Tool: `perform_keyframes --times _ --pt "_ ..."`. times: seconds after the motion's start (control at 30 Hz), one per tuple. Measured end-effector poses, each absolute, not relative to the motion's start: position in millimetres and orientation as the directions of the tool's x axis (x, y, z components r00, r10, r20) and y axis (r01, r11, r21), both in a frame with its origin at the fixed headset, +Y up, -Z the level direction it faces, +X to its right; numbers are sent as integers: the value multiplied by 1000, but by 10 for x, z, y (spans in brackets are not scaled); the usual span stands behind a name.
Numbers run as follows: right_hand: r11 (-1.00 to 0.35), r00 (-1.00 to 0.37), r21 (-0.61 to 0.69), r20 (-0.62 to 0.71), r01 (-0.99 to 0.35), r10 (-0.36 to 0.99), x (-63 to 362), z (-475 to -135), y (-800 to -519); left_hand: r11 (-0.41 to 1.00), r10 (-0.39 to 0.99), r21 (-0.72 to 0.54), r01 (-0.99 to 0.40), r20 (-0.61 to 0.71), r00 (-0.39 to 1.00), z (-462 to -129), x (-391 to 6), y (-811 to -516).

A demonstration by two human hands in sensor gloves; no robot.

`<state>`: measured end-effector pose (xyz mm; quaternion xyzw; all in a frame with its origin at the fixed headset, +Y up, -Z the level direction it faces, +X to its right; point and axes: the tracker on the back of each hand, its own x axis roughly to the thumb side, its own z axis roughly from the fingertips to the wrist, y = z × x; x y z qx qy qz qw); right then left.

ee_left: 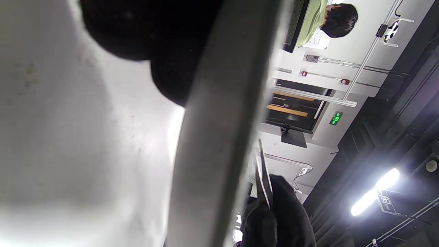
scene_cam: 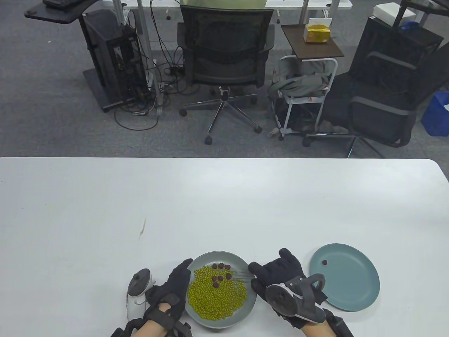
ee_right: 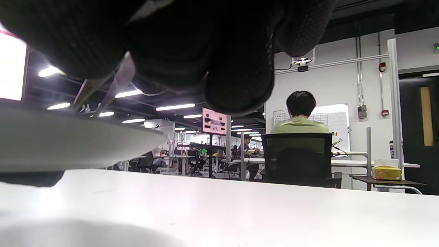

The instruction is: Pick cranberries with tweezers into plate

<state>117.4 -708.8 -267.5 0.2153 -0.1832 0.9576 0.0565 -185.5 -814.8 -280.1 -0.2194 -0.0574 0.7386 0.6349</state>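
A grey plate (scene_cam: 242, 261) near the table's front edge holds a heap of green beans (scene_cam: 215, 298) and several dark red cranberries (scene_cam: 221, 272). A teal plate (scene_cam: 354, 291) to its right holds one cranberry (scene_cam: 324, 262). My right hand (scene_cam: 277, 277) grips metal tweezers (scene_cam: 240, 276) whose tips reach over the grey plate next to the cranberries; the tweezers also show in the right wrist view (ee_right: 118, 82). My left hand (scene_cam: 177, 284) rests on the grey plate's left rim, whose edge fills the left wrist view (ee_left: 219, 137).
The white table (scene_cam: 140, 210) stretches far behind the plates. Beyond its far edge stand an office chair (scene_cam: 226, 52), a side table with a yellow tissue box (scene_cam: 317, 31) and a second chair (scene_cam: 382, 94).
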Motion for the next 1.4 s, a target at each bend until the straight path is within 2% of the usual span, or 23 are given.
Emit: perform_keyframes --times 0.67,1.0,1.17,1.23,1.3,1.4 --pt "-934 -897 -353 427 -48 -115 1046 -2654 -7164 -204 959 -384 -901 -262 -105 -2763 -1782 -8171" --pt "-923 -900 -351 435 -155 -14 1126 -2624 -7071 -198 965 -381 -903 -238 -111 -2775 -1781 -8179" --pt "-898 -923 -359 366 -256 117 1459 -2662 -6865 -204 963 -390 -898 -247 -112 -2776 -1780 -8185" --pt "-888 -914 -324 346 -327 211 1755 -2729 -6797 -203 963 -389 -899 -244 -111 -2773 -1778 -8182" --pt "-864 -912 -323 270 -387 308 2065 -2800 -6779 -199 964 -387 -900 -242 -109 -2773 -1781 -8183" --pt "-858 -942 -389 147 -336 302 2444 -2902 -6749 -181 971 -396 -900 -219 -99 -2767 -1789 -8177"
